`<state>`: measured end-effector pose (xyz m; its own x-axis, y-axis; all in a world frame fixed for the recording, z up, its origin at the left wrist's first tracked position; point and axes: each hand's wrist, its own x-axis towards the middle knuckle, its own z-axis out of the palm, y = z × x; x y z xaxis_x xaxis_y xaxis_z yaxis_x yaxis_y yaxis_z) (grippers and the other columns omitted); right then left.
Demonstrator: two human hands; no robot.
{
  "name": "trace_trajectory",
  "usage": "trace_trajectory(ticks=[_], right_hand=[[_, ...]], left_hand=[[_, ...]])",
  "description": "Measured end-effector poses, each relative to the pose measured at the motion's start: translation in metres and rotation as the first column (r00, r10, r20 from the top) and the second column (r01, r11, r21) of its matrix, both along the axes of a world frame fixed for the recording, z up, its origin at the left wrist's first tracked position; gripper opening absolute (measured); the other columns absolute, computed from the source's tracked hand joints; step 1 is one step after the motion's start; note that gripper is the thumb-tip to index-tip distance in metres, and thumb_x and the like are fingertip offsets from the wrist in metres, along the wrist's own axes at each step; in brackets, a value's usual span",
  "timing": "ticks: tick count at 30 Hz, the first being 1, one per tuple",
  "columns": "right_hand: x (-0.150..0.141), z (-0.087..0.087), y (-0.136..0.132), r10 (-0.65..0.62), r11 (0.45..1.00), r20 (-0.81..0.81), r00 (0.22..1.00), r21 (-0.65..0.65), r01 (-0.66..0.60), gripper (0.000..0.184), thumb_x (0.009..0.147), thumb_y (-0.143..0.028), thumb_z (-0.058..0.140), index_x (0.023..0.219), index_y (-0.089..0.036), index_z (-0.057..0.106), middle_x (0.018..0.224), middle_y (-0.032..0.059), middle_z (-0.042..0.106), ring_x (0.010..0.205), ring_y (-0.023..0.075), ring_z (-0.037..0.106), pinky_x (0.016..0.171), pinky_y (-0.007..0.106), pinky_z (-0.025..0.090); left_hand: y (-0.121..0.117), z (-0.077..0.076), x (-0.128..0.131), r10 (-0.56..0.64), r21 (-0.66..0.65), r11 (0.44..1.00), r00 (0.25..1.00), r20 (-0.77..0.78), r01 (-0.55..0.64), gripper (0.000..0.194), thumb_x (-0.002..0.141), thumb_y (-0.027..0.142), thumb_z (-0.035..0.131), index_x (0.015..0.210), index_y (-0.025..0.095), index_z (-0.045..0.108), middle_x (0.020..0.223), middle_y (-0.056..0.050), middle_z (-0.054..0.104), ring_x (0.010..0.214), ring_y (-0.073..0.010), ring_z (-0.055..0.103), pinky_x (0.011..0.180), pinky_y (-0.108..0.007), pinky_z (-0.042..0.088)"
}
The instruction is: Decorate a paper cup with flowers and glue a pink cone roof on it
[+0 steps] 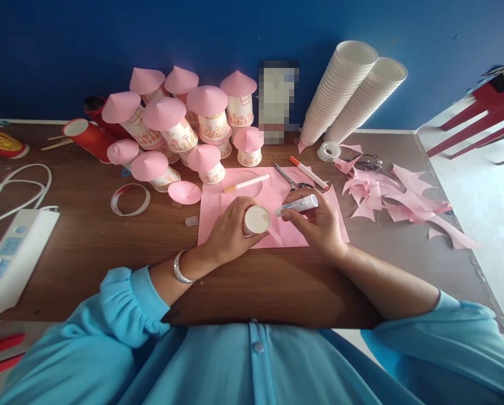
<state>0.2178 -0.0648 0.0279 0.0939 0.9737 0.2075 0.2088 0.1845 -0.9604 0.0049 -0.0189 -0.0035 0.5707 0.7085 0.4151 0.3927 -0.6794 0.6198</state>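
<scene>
My left hand (232,229) is closed around a small paper cup (257,219), its flat round end facing up toward me. In my right hand (318,223) is a white glue stick (299,205), its tip pointing at the cup's edge; whether they touch I cannot tell. Both hands are above pink paper sheets (212,216). On the sheets lie an orange-capped marker (252,182), a red-capped marker (309,172) and dark-handled scissors (289,178). A clear cap (192,221) lies left of the sheets, near a loose pink paper cone (184,192).
Several decorated cups with pink cone roofs (164,114) stand at the back left. Two tall stacks of paper cups (340,93) lean on the blue wall. Pink scraps (372,188) and a tape roll (329,151) lie right; another tape roll (130,200) and a power strip (22,253) lie left.
</scene>
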Motion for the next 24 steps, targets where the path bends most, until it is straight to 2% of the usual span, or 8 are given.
trace_trajectory(ticks=[3, 7, 10, 13, 16, 20, 24], right_hand=[[-0.003, 0.002, -0.006, 0.06, 0.994, 0.056, 0.997, 0.088, -0.065, 0.018, 0.091, -0.039, 0.073, 0.093, -0.026, 0.061, 0.089, 0.001, 0.067, 0.08, 0.0178, 0.065, 0.07, 0.034, 0.055], [-0.003, 0.003, -0.009, 0.043, 0.987, 0.175, 0.984, 0.146, -0.069, 0.013, 0.091, -0.031, 0.073, 0.095, -0.026, 0.061, 0.091, 0.0014, 0.068, 0.085, 0.0192, 0.066, 0.077, 0.037, 0.054], [0.0, 0.0, -0.005, 0.023, 0.997, 0.138, 0.99, 0.074, -0.033, 0.016, 0.09, -0.034, 0.074, 0.092, -0.025, 0.061, 0.089, 0.0013, 0.068, 0.079, 0.018, 0.065, 0.07, 0.035, 0.054], [0.003, -0.001, -0.001, 0.002, 1.0, 0.056, 0.998, -0.003, -0.002, 0.02, 0.087, -0.037, 0.076, 0.09, -0.024, 0.061, 0.086, 0.0011, 0.067, 0.073, 0.0166, 0.063, 0.064, 0.033, 0.054], [0.002, 0.0, -0.004, 0.011, 0.999, 0.012, 1.0, 0.036, -0.012, 0.018, 0.089, -0.036, 0.074, 0.092, -0.024, 0.061, 0.088, 0.0016, 0.067, 0.074, 0.0169, 0.063, 0.064, 0.033, 0.054], [-0.001, 0.004, -0.012, 0.054, 0.988, 0.132, 0.99, 0.14, -0.073, 0.017, 0.091, -0.035, 0.074, 0.095, -0.025, 0.061, 0.091, 0.0022, 0.069, 0.082, 0.0188, 0.066, 0.074, 0.036, 0.055], [0.001, 0.001, -0.01, 0.022, 0.989, 0.184, 0.983, 0.139, -0.049, 0.016, 0.092, -0.034, 0.073, 0.094, -0.024, 0.062, 0.09, 0.0018, 0.069, 0.084, 0.0185, 0.066, 0.076, 0.035, 0.053]], left_hand=[[0.0, -0.003, 0.0, 0.034, -0.035, 0.999, 0.998, -0.047, -0.036, 0.061, 0.081, 0.047, 0.081, 0.125, 0.025, 0.044, 0.115, -0.007, 0.062, 0.105, -0.0265, 0.065, 0.083, -0.04, 0.057], [-0.001, -0.005, 0.001, 0.022, 0.043, 0.999, 0.999, -0.035, -0.021, 0.065, 0.082, 0.053, 0.078, 0.128, 0.024, 0.043, 0.118, -0.01, 0.062, 0.108, -0.0281, 0.063, 0.087, -0.043, 0.056], [-0.002, -0.002, 0.001, -0.002, 0.086, 0.996, 1.0, -0.017, 0.004, 0.068, 0.083, 0.047, 0.079, 0.133, 0.023, 0.04, 0.12, -0.011, 0.06, 0.111, -0.0299, 0.06, 0.092, -0.047, 0.055], [-0.003, 0.001, 0.001, -0.036, 0.109, 0.993, 0.999, 0.006, 0.035, 0.066, 0.085, 0.031, 0.073, 0.138, 0.021, 0.036, 0.122, -0.013, 0.057, 0.112, -0.0304, 0.058, 0.096, -0.05, 0.054], [-0.004, 0.002, 0.0, -0.076, 0.113, 0.991, 0.997, 0.023, 0.073, 0.069, 0.083, 0.02, 0.067, 0.142, 0.018, 0.033, 0.126, -0.016, 0.054, 0.117, -0.0317, 0.055, 0.097, -0.051, 0.053], [-0.004, 0.0, 0.001, -0.049, 0.108, 0.993, 0.999, 0.014, 0.047, 0.067, 0.083, 0.021, 0.068, 0.141, 0.02, 0.035, 0.128, -0.015, 0.051, 0.121, -0.0322, 0.051, 0.1, -0.053, 0.051], [-0.003, -0.001, 0.002, -0.026, 0.115, 0.993, 0.999, 0.025, 0.023, 0.063, 0.081, 0.029, 0.078, 0.131, 0.021, 0.04, 0.12, -0.012, 0.052, 0.115, -0.03, 0.053, 0.098, -0.05, 0.052]])
